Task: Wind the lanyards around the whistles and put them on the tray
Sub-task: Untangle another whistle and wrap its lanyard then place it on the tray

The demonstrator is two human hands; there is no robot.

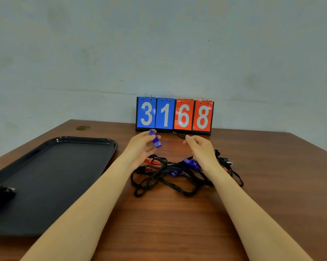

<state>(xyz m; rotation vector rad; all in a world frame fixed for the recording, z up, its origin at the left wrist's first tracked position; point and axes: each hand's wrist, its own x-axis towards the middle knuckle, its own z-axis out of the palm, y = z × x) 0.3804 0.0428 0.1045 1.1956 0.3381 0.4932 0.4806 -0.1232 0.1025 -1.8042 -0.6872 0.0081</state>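
Observation:
My left hand (140, 147) holds a blue whistle (156, 140) up above the table, pinched between thumb and fingers. My right hand (201, 149) is raised beside it, its fingertips closed on a short black stretch of lanyard (179, 136) in front of the scoreboard. Below both hands lies a tangled pile of black lanyards (168, 178) with red whistles (153, 163) and blue whistles (191, 163) in it. A black tray (68, 166) lies on the left of the table. One dark wound whistle bundle (1, 193) sits on its near left part.
A flip scoreboard (174, 115) reading 3 1 6 8 stands at the table's back edge against the wall. A small brass-coloured disc (83, 127) is set in the table top at the back left. Bare wooden table (177, 223) stretches in front of the pile.

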